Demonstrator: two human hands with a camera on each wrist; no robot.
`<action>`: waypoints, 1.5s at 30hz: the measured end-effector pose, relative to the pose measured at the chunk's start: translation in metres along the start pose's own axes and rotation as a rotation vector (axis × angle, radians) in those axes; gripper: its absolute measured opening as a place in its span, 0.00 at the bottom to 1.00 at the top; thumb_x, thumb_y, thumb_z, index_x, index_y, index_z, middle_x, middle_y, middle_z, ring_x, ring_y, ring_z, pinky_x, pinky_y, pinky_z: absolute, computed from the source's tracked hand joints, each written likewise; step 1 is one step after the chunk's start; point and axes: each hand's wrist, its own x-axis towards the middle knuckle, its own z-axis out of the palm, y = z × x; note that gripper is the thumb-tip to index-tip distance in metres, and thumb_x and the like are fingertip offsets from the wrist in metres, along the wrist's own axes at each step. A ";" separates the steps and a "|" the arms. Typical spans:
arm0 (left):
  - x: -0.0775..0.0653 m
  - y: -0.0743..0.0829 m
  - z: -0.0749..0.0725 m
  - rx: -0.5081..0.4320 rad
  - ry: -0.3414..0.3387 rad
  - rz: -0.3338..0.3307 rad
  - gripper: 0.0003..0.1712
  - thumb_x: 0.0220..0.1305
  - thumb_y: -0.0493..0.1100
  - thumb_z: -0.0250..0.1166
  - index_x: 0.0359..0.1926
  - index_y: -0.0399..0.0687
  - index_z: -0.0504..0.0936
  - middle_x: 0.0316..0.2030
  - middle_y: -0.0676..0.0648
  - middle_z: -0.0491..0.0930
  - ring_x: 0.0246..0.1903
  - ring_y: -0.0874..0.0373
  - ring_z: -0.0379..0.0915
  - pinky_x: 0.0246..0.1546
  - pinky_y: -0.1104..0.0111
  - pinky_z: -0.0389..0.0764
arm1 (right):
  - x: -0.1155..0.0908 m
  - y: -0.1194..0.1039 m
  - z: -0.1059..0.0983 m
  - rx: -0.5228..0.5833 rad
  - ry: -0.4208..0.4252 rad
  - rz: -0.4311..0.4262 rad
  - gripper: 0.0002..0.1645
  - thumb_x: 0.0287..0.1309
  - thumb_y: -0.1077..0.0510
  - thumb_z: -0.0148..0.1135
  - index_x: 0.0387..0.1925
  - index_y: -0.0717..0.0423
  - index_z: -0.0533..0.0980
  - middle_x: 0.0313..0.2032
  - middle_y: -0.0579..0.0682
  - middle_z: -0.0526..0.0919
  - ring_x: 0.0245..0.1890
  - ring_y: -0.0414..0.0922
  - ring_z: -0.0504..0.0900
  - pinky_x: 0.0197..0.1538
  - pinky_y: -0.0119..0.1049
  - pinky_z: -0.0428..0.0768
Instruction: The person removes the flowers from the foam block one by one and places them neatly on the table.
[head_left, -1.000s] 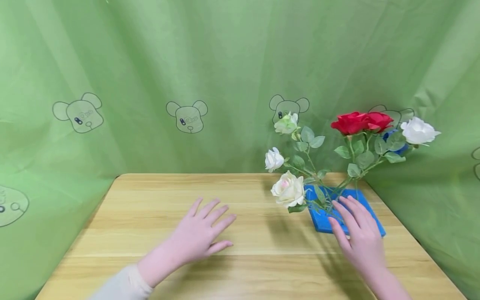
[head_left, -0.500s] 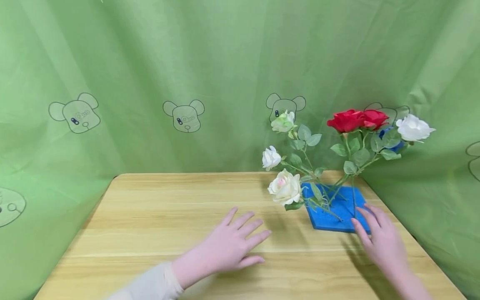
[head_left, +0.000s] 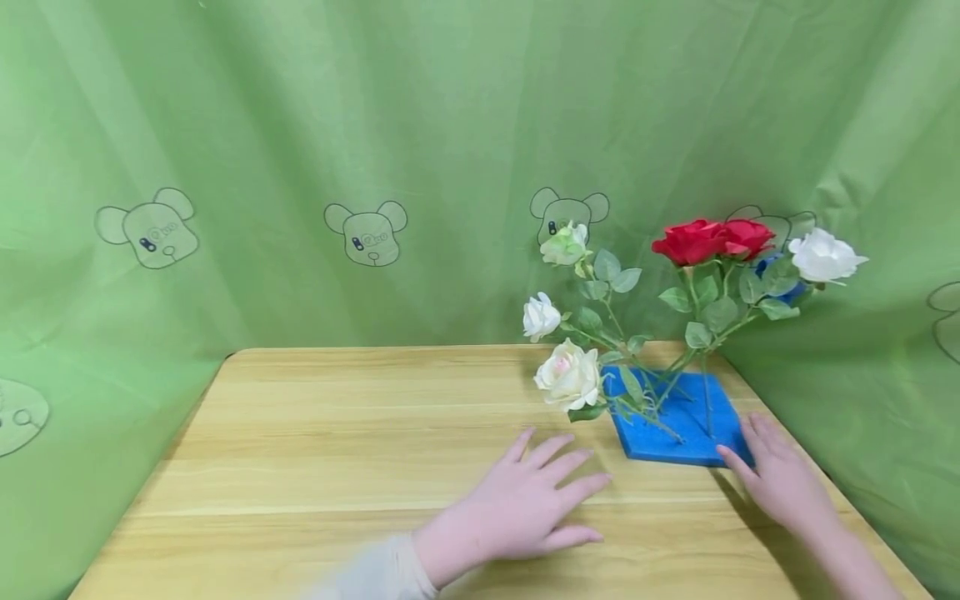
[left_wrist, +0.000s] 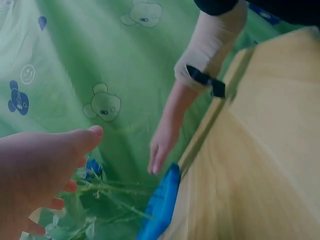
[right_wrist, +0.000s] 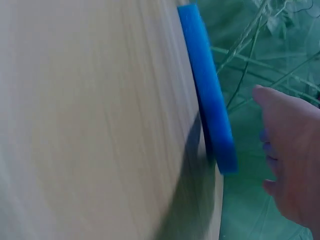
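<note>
A blue slab (head_left: pixel 660 447), flat like a foam board, lies at the table's right side with several artificial roses stuck in it. Two red roses (head_left: pixel 690 242) stand at the back beside a white rose (head_left: pixel 825 256), and a blue rose (head_left: pixel 785 289) is partly hidden behind leaves. To the left lean a cream rose (head_left: pixel 570 375), a small white rose (head_left: pixel 541 317) and a greenish one (head_left: pixel 565 243). My right hand (head_left: pixel 787 479) is at the slab's right front corner, fingers extended. My left hand (head_left: pixel 528 508), fingers spread, hovers over the wood in front and to the left.
The wooden table (head_left: pixel 337 425) has its right edge close beyond the slab and my right hand. A green curtain (head_left: pixel 450 125) with printed bear heads hangs behind and along both sides. The roses reach out past the slab's left and back edges.
My left hand has moved right across the table toward the slab, fingers still spread. My right hand has drawn back from among the stems to the slab's right corner.
</note>
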 end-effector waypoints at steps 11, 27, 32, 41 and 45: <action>0.035 0.026 0.003 -0.115 -0.056 -0.029 0.36 0.67 0.76 0.34 0.72 0.74 0.58 0.73 0.59 0.60 0.74 0.57 0.53 0.70 0.48 0.62 | 0.007 0.024 0.017 0.009 -0.213 0.040 0.45 0.72 0.40 0.47 0.68 0.77 0.55 0.67 0.78 0.57 0.69 0.72 0.54 0.66 0.68 0.57; 0.094 0.052 0.045 -0.326 -0.070 -0.077 0.34 0.68 0.75 0.37 0.70 0.76 0.62 0.68 0.64 0.66 0.70 0.61 0.59 0.68 0.60 0.68 | 0.016 0.024 0.009 0.020 -0.280 0.069 0.48 0.67 0.36 0.52 0.66 0.77 0.60 0.65 0.79 0.60 0.64 0.74 0.61 0.62 0.69 0.64; 0.113 0.056 0.066 -0.415 -0.015 -0.106 0.33 0.68 0.73 0.40 0.68 0.73 0.66 0.65 0.64 0.71 0.67 0.62 0.65 0.63 0.65 0.73 | 0.018 0.019 0.001 0.034 -0.287 0.087 0.48 0.66 0.37 0.53 0.66 0.76 0.60 0.65 0.79 0.60 0.63 0.75 0.62 0.62 0.69 0.65; 0.138 0.057 0.100 -0.756 0.068 -0.198 0.30 0.71 0.68 0.45 0.67 0.66 0.70 0.65 0.57 0.72 0.65 0.63 0.68 0.67 0.71 0.69 | 0.021 0.015 -0.006 0.003 -0.309 0.075 0.47 0.65 0.37 0.55 0.65 0.76 0.63 0.64 0.78 0.63 0.62 0.75 0.65 0.62 0.67 0.67; 0.147 0.062 0.114 -0.929 0.136 -0.308 0.28 0.69 0.65 0.53 0.63 0.61 0.76 0.61 0.57 0.77 0.62 0.65 0.71 0.63 0.75 0.71 | 0.024 0.015 -0.009 -0.004 -0.322 0.081 0.47 0.64 0.37 0.56 0.63 0.76 0.64 0.61 0.77 0.67 0.58 0.75 0.69 0.57 0.67 0.72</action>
